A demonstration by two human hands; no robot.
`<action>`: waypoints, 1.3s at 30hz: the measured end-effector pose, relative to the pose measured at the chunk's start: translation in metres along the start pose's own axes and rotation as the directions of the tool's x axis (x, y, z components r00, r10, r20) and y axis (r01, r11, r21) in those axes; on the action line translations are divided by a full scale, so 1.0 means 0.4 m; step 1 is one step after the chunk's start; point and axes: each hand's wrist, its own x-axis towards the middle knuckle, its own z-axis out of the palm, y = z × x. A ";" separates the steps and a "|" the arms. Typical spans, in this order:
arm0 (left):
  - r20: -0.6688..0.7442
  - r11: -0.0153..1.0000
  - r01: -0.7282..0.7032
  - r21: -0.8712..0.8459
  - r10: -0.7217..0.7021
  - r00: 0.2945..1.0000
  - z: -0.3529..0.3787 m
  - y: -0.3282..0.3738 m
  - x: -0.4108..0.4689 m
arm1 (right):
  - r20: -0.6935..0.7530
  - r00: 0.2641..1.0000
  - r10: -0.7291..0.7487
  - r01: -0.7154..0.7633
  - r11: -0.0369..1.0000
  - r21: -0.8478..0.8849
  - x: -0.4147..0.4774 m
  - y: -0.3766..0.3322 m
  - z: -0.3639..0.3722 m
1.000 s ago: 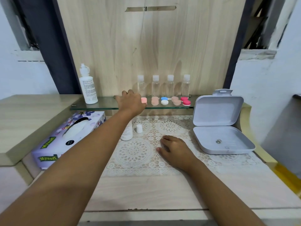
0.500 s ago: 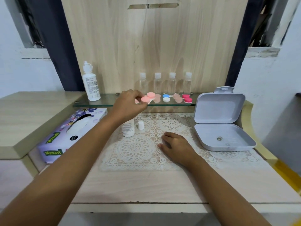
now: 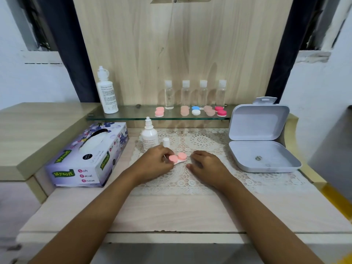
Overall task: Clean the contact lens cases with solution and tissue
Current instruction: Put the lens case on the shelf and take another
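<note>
My left hand (image 3: pixel 155 161) pinches a pink contact lens case (image 3: pixel 177 158) with two round caps, low over the lace mat (image 3: pixel 190 180). My right hand (image 3: pixel 206 166) rests on the mat just right of the case, fingers loosely curled and holding nothing. A small solution bottle (image 3: pixel 149 136) stands uncapped behind my left hand, its white cap (image 3: pixel 166 142) beside it. The tissue box (image 3: pixel 89 159) lies to the left. Several more lens cases sit on the glass shelf (image 3: pixel 133 116): pink (image 3: pixel 159 111), peach (image 3: pixel 184 110), blue and white (image 3: pixel 195 110), peach (image 3: pixel 209 110), red (image 3: pixel 221 111).
A tall white bottle (image 3: pixel 106 92) stands at the shelf's left end, and several clear small bottles (image 3: pixel 194 94) line the back. An open grey box (image 3: pixel 261 141) with a small ring inside sits at the right. A raised wooden ledge (image 3: pixel 38 130) is on the left.
My left hand has picked a pink lens case off the glass shelf and brought it down to the lace mat. My right hand has stayed on the mat.
</note>
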 end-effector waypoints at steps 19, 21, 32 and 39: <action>0.046 0.993 -0.079 0.089 0.075 0.996 0.051 -0.036 0.018 | -0.056 0.997 -0.049 0.046 0.997 -0.055 0.000 -0.020 -0.001; 0.044 0.991 -0.076 0.114 0.071 0.997 0.053 -0.034 0.020 | -0.040 0.998 -0.049 0.044 0.993 -0.112 -0.001 -0.023 -0.001; -0.049 0.986 -0.120 0.115 0.126 0.991 0.059 -0.032 0.018 | -0.010 0.998 -0.070 0.069 0.997 -0.043 0.001 -0.033 0.005; -0.126 0.999 -0.044 0.020 0.046 0.991 0.061 -0.025 0.016 | -0.012 0.998 -0.065 0.064 0.997 -0.031 -0.002 -0.032 0.006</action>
